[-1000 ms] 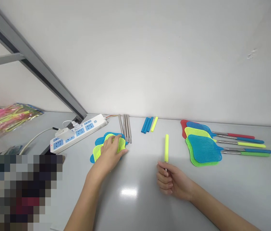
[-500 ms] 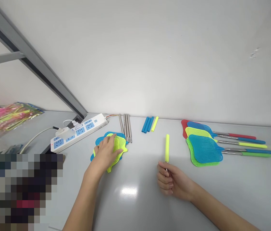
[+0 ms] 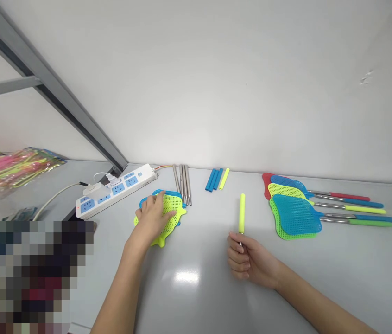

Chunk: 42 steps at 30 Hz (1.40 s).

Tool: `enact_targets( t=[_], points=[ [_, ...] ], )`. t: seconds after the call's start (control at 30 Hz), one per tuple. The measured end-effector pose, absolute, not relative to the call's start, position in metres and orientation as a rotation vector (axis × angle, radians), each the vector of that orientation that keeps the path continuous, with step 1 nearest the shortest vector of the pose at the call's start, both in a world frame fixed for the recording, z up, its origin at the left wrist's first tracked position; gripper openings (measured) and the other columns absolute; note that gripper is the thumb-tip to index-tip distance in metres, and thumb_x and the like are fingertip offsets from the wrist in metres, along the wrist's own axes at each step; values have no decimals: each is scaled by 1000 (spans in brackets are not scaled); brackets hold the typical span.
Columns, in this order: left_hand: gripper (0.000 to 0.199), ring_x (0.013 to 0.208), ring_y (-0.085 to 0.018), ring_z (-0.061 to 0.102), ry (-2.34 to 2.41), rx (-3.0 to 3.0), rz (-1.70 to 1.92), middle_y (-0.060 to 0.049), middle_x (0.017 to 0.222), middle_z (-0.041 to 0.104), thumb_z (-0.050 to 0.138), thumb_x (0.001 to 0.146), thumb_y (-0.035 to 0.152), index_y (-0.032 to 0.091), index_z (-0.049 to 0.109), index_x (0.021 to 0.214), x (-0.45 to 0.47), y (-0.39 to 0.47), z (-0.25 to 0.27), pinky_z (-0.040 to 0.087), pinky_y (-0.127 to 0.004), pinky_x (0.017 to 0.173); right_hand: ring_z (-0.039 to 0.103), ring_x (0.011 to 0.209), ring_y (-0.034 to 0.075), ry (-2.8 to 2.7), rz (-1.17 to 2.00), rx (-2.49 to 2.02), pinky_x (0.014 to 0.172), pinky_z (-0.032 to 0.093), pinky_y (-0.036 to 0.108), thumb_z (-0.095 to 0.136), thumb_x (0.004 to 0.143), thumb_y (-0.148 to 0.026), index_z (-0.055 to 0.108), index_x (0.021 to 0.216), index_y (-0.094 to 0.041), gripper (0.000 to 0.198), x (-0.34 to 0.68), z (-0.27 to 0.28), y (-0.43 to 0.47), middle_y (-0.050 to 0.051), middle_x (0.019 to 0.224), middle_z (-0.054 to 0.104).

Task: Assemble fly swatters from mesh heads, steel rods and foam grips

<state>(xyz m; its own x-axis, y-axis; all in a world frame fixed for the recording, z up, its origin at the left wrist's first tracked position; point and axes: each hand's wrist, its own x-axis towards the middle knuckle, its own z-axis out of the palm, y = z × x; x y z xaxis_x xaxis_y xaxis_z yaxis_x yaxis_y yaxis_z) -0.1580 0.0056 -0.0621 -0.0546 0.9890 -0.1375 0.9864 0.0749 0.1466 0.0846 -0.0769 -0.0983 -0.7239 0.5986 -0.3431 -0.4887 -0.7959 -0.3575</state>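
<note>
My left hand [image 3: 152, 217] lies over a small pile of fly swatter heads, its fingers and thumb gripping a yellow fly swatter head [image 3: 171, 218] across the top. Blue fly swatter heads [image 3: 166, 192] peek out beneath it. In a closed fist, my right hand [image 3: 248, 260] holds a metal rod fitted with a yellow grip sleeve [image 3: 242, 211], upright in the view. Most of the rod is hidden by the fingers. Behind the pile are several bare metal rods [image 3: 185, 185]. Blue sleeves [image 3: 214, 180] and one yellow sleeve [image 3: 224, 179] lie near the wall.
Several assembled fly swatters [image 3: 298, 215] are laid at the right, handles pointing right. A white power strip [image 3: 126, 185] with plugs and cables sits at the left. Bagged colourful items [image 3: 18, 167] lie farther left, below a grey metal frame [image 3: 74, 106].
The yellow head under my left hand has shifted slightly, covering blue that showed at the pile's left edge. My right hand stays in place with the rod. The view has moved a little.
</note>
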Motion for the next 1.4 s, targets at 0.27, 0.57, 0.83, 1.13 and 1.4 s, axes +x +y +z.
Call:
enact_targets(
  t=[0.27,0.57,0.83,1.13,1.4],
  points=[
    [54,98,-31,37,2218,1977,-19,-12,98,42,37,69,50,22,36,115,-163,10,-65,19,-46,84,19,39,6,-345,2441,-628,41,13,23,43,79,-37,30,55,-17,33,85,-97,-77,-7,45,20],
    [58,97,-31,38,2185,1929,4,-10,94,42,41,63,57,25,40,110,-165,12,-60,23,-44,82,18,39,6,-351,2430,-633,41,13,22,43,78,-37,29,55,-17,34,84,-95,-77,-7,45,19],
    [52,96,-30,41,2143,1894,54,-9,94,45,43,64,54,25,42,107,-166,12,-59,23,-45,82,18,39,6,-358,2431,-645,41,13,22,45,77,-39,30,55,-17,34,84,-95,-77,-7,44,20],
    [45,87,-23,49,2026,1970,385,-3,88,50,53,62,46,28,48,103,-163,10,-50,33,-37,78,18,40,6,-362,2425,-645,42,13,22,45,77,-38,30,56,-17,33,84,-96,-77,-7,45,20],
    [39,71,-16,54,1650,1843,540,0,79,57,53,64,51,21,56,89,-155,6,-41,39,-24,60,19,40,6,-373,2417,-637,42,14,22,44,77,-38,31,56,-17,33,84,-94,-76,-7,45,20]
  ],
)
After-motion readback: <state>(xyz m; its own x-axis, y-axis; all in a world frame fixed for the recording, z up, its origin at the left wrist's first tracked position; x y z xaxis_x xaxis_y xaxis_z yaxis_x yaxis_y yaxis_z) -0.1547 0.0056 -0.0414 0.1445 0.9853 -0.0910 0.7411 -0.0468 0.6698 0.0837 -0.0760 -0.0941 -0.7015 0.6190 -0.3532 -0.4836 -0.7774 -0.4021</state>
